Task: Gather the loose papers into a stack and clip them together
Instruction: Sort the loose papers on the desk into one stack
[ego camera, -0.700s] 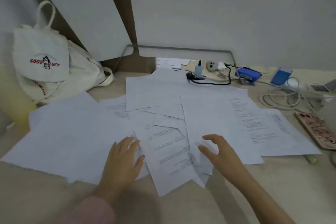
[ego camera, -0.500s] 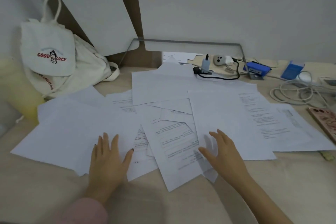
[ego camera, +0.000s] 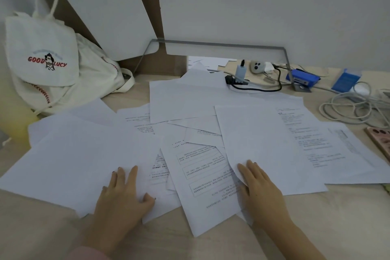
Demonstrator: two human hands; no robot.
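Several loose white papers (ego camera: 190, 137) lie spread and overlapping across the pale wooden desk (ego camera: 337, 217); some are blank, some carry printed text. My left hand (ego camera: 122, 194) lies flat, fingers straight, on the blank sheets at the lower left. My right hand (ego camera: 259, 190) rests flat on the near edge of a large blank sheet (ego camera: 261, 145) right of centre, beside a printed sheet (ego camera: 204, 179). Neither hand grips a sheet. No clip can be made out.
A white canvas bag (ego camera: 46, 63) leans at the back left. At the back stand a metal frame (ego camera: 287, 63), a black cable and plug (ego camera: 240, 82), a blue device (ego camera: 301, 79) and a blue box (ego camera: 346, 80). Coiled white cables (ego camera: 348, 107) and a pink phone (ego camera: 379, 141) lie at right.
My left hand slid left onto the blank sheets and now lies flat. My right hand settled flat on the edge of the large sheet. The camera came closer.
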